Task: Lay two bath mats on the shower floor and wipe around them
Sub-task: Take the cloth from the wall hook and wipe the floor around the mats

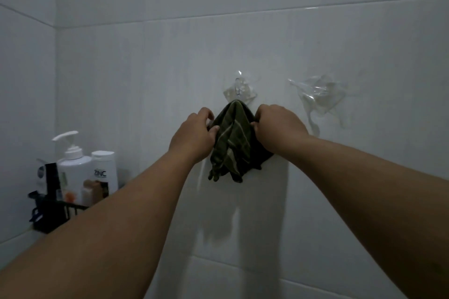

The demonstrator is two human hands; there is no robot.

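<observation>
Green-striped cloth (232,139) hangs bunched from a clear plastic hook (239,91) stuck to the white tiled wall (145,80), and both hands are on it: the left hand (194,132) pinches the cloth's left edge between thumb and curled fingers, the right hand (277,126) grips the right edge the same way, knuckles up. Whether the cloth is being hung up or taken down cannot be read from this view; no bath mats and no shower floor are in sight. Either way, the step goes best if the fabric is lifted up and clear of the hook's tip rather than dragged downward, since a stick-on hook may peel off the tile under a hard pull. Keeping each grip close to the top fold, near the hook, should give more control than holding the dangling corners. A second clear hook (320,102) sits just to the right and looks crumpled or partly peeled, so it is better left alone. Off to the left, a black wire rack (60,216) holds a white pump bottle (73,170) and a white shampoo bottle (103,175), well apart from the hands.
</observation>
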